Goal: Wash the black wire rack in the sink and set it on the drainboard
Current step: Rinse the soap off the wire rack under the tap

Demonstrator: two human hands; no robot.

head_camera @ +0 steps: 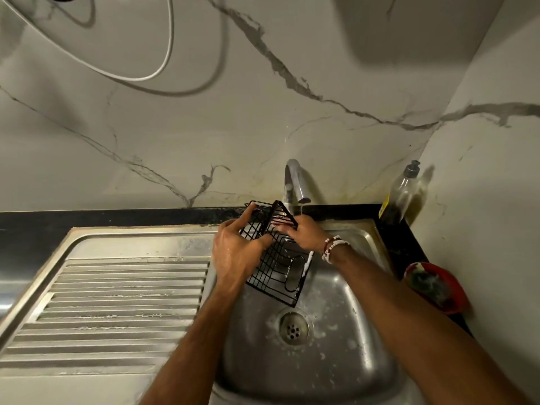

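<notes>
The black wire rack (276,270) hangs tilted over the steel sink (344,340), its upper end under the tap (295,182). My left hand (233,252) grips the rack's left side, thumb and fingers wrapped round the wires. My right hand (305,233) presses against the rack's upper right part, fingers on the wires; a bead bracelet sits on that wrist. A thin stream of water falls from the spout beside my right hand. The ribbed drainboard (117,302) lies to the left of the basin.
A soap dispenser bottle (401,194) stands in the back right corner. A red bowl with a scrubber (435,287) sits on the black counter at the right. The drain (293,328) is below the rack. A white cable (163,62) hangs on the marble wall.
</notes>
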